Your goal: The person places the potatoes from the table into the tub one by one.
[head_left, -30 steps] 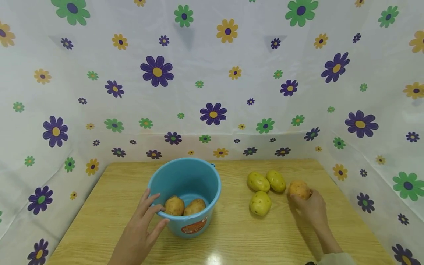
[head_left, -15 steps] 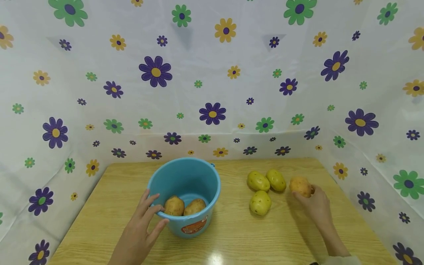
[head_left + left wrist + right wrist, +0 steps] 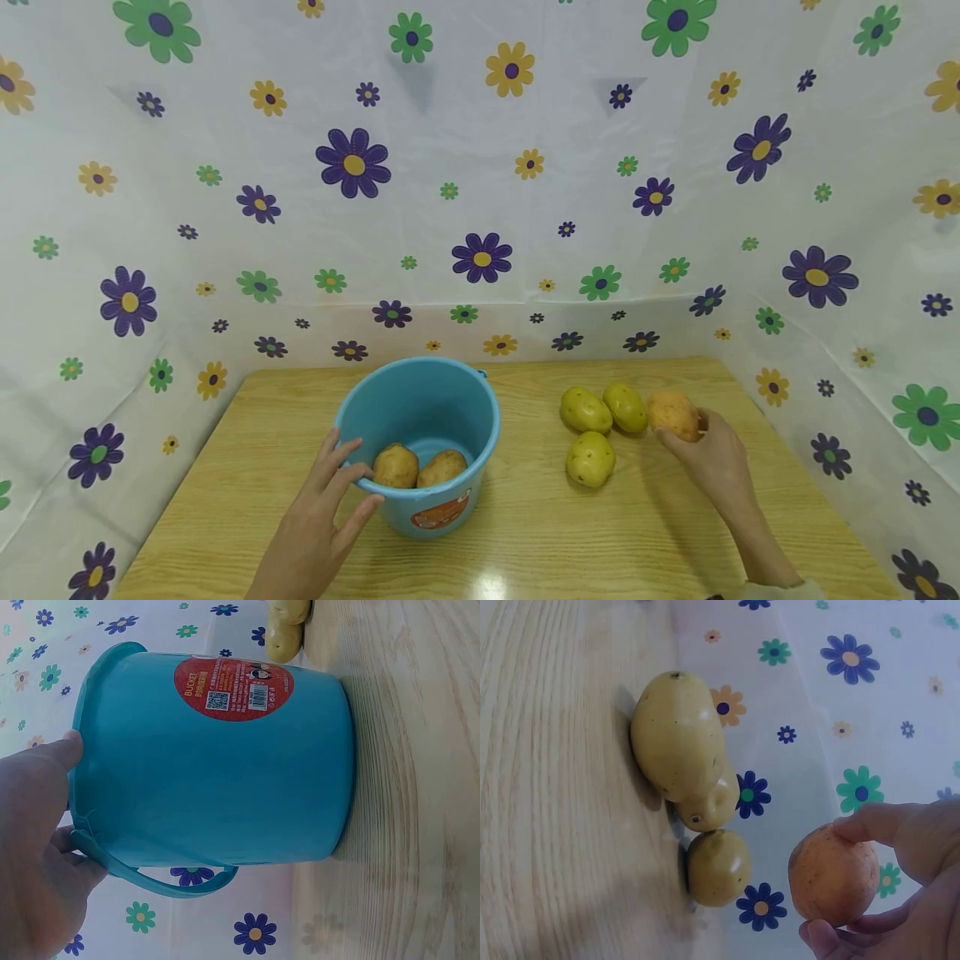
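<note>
A brown potato [image 3: 673, 415] is pinched between the thumb and fingers of my right hand [image 3: 708, 454]; in the right wrist view the gripped potato [image 3: 834, 874] appears raised off the table. Just left of it lie three yellow-green potatoes, the nearest one [image 3: 590, 459] in front of the other two. My left hand [image 3: 318, 508] grips the rim of a blue bucket [image 3: 480, 454], fingers over the edge and thumb outside. Two brown potatoes [image 3: 395, 467] rest inside the bucket. In the left wrist view the bucket's handle [image 3: 161, 883] hangs by my fingers.
The wood-grain table [image 3: 540, 542] carries everything. White cloth [image 3: 420, 200] printed with flowers stands behind it and along both sides. The red label [image 3: 232, 688] is on the bucket's outer wall.
My right hand has lifted the brown potato slightly off the table, first drifting a little right, then back left. The left hand and bucket stay where they were.
</note>
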A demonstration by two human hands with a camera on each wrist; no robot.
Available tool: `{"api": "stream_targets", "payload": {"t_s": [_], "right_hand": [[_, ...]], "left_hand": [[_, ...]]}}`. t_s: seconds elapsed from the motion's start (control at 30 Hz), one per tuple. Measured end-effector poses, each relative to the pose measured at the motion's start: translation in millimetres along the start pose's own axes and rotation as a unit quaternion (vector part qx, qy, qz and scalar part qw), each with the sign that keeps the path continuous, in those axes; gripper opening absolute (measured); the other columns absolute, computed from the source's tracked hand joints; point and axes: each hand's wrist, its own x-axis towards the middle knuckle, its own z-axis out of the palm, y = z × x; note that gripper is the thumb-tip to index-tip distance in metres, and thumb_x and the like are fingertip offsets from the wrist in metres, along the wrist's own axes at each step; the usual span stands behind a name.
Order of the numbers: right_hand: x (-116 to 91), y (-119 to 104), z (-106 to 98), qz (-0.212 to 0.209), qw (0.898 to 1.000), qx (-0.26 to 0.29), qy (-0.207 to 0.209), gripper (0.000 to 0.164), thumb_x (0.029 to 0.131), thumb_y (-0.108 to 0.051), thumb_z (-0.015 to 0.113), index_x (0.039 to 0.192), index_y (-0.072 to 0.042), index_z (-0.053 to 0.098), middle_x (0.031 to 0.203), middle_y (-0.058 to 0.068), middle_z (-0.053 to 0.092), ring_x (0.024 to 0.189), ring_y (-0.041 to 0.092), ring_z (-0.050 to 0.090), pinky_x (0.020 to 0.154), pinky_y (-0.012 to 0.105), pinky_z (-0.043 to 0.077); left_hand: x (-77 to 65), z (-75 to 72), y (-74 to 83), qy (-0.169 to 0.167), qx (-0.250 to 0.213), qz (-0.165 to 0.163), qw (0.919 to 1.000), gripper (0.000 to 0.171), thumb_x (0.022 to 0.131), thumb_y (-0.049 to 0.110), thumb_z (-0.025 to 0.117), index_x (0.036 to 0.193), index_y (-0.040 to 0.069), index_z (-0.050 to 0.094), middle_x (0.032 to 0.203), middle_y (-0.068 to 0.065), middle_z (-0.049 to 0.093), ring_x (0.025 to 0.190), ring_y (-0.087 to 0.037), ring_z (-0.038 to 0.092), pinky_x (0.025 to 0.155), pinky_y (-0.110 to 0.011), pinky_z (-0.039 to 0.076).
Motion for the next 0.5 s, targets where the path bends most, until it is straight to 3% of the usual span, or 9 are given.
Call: {"api": "stream_targets", "payload": {"t_s": [0.37, 0.5], "right_hand": [[-3.9, -16.6, -5.9, -0.042, 0.999, 0.006, -0.012, 0.084, 0.096, -0.040, 0.073, 0.143, 0.021, 0.037, 0.129, 0.041, 0.054, 0.099, 0.040, 0.064, 0.068, 0.034, 0.057], [-5.1, -23.7, -6.8, -0.051, 0.999, 0.009, -0.014, 0.081, 0.096, -0.036, 0.074, 0.142, 0.020, 0.039, 0.128, 0.040, 0.054, 0.099, 0.039, 0.063, 0.068, 0.033, 0.056]], "left_hand": [[0.4, -0.3, -0.5, -0.006, 0.005, -0.004, 1.0000, 0.026, 0.093, 0.019, 0.080, 0.113, 0.016, 0.064, 0.149, -0.011, 0.050, 0.149, -0.048, 0.029, 0.097, -0.069, 0.049], [0.6, -1.2, 0.4, -0.007, 0.005, -0.004, 1.0000, 0.025, 0.093, 0.019, 0.079, 0.113, 0.016, 0.064, 0.149, -0.011, 0.050, 0.149, -0.048, 0.030, 0.097, -0.069, 0.049]]}}
